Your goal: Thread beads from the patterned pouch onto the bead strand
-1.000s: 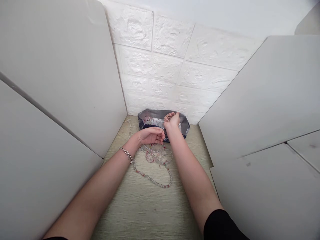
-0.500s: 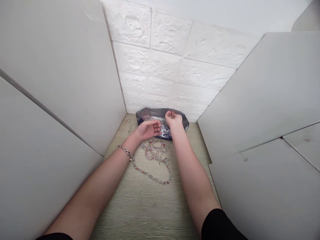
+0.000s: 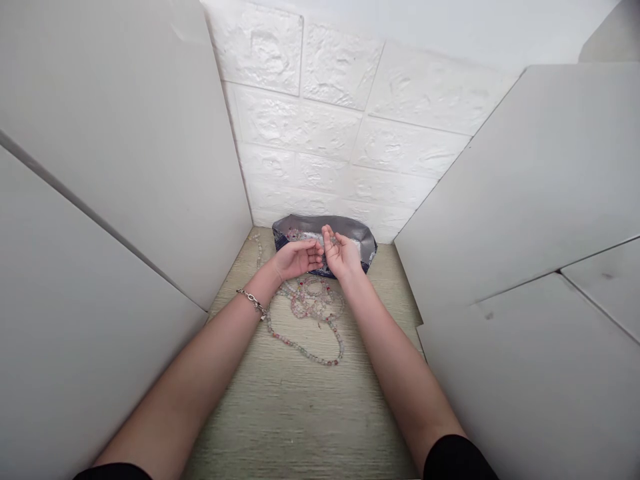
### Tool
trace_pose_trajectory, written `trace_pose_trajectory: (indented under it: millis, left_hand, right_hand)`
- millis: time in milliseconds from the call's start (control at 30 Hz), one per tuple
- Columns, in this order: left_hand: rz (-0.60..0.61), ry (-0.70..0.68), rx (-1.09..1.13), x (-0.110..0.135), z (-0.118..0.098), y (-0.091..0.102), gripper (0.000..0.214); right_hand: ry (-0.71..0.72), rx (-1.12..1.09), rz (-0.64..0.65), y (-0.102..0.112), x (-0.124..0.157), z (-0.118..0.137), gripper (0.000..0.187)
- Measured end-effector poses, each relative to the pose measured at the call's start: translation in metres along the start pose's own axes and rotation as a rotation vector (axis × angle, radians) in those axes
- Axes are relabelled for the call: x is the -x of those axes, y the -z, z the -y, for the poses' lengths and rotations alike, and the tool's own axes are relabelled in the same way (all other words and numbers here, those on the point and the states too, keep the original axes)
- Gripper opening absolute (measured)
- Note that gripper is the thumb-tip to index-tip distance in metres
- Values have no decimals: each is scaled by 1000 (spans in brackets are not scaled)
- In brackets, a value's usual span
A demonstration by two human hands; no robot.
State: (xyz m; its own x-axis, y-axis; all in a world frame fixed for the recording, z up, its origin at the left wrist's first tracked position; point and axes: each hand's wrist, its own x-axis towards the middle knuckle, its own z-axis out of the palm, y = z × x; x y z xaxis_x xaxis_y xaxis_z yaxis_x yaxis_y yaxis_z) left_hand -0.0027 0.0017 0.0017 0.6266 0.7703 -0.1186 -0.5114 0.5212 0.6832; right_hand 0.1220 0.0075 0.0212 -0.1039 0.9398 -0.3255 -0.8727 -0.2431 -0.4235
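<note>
head view: looks forward and down into a walled corner, both forearms reaching in from 7 and 5 o'clock, hands meeting at centre.
left hand (image 3: 297, 259): palm turned inward, fingers loosely curled toward the right hand; no firm clench, cannot tell if anything small sits inside.
right hand (image 3: 340, 255): palm up, fingers raised and slightly spread, tips just beside the left hand's fingers; something small may lie at the fingers, too blurred to tell, so grasp unclear.
things: bead strand (image 3: 305, 333), pale and pink beads, lies in loose loops at 6 o'clock from the hands, with one tail running up to 10 o'clock past the silver-and-navy pouch (image 3: 350, 230). pouch lies at 12 o'clock, against the wall, partly under both hands. chain bracelet (image 3: 253, 302) sits on the left wrist.
why: hands held close and cupped, likely to work on something small over the pouch; loops seem left spread so beads stay in reach.
rest: white brick-pattern wall (image 3: 300, 133) behind, grey partition boards (image 3: 125, 167) at both sides, wood-grain surface (image 3: 280, 413) below, black sleeve (image 3: 453, 460) on the right arm.
</note>
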Motion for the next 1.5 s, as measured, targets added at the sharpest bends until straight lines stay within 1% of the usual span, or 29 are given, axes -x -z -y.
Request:
trace_pose_trajectory:
  millis: [100, 200, 267, 367, 500, 667, 800, 900, 1000, 1100, 1333, 1500]
  left_hand:
    - [-28, -16, -20, 0, 0, -2, 10]
    - [-84, -78, -11, -2, 1, -5, 7]
    - [-84, -94, -2, -4, 1, -6, 7]
    - [-75, -98, -33, -5, 2, -7, 12]
    - [-166, -160, -198, -6, 5, -9, 19]
    - [-300, -224, -438, -7, 7, -16, 17]
    - [-401, -252, -609, -9, 8, -20, 16]
    - [-459, -314, -732, -10, 9, -21, 16]
    - [-474, -386, -813, -13, 10, -20, 17]
    - [-458, -433, -858, -15, 11, -17, 17]
    - [-436, -441, -939, -16, 12, -13, 19]
    - [-429, -455, -953, -16, 13, -12, 20]
  right_hand:
    - [-58, -5, 44, 9, -1, -1, 23]
    - [-97, -13, 90, 13, -1, -3, 25]
    - [-105, -7, 85, 14, -1, -5, 26]
    - [-91, 13, 36, 14, -1, -9, 23]
    - [-44, 50, 2, 17, -3, -14, 22]
    - [28, 81, 8, 17, -4, -16, 23]
    - [46, 84, -19, 15, -3, -17, 25]
    - [66, 79, -39, 13, -3, -18, 25]
    - [82, 65, -46, 13, -3, -19, 23]
    - [86, 54, -47, 12, -2, -20, 22]
    - [83, 60, -53, 13, -3, -20, 22]
    - [83, 60, -32, 14, -3, -20, 23]
